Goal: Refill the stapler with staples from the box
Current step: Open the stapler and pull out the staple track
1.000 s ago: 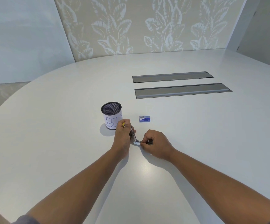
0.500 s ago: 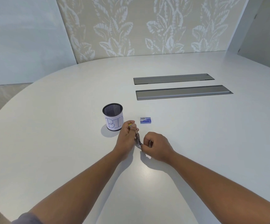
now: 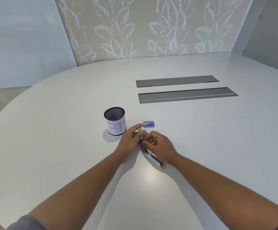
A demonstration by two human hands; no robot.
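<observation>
A small metal stapler (image 3: 151,157) with yellow tips lies hinged open on the white table (image 3: 52,130). One arm points up between my hands, the other lies flat toward me. My left hand (image 3: 130,141) grips the upright arm, its yellow end showing at my fingers. My right hand (image 3: 160,146) pinches the same upright arm from the right. The small blue staple box (image 3: 149,124) sits shut just beyond my fingertips, untouched.
A black mesh cup (image 3: 115,121) with a paper label reading BIN stands left of the staple box. Two long grey cable hatches (image 3: 187,95) are set into the table farther back. A leaf-patterned wall rises behind the table.
The stapler has swung open wider: its lower arm now lies flat toward me. Both hands stayed on the upright arm.
</observation>
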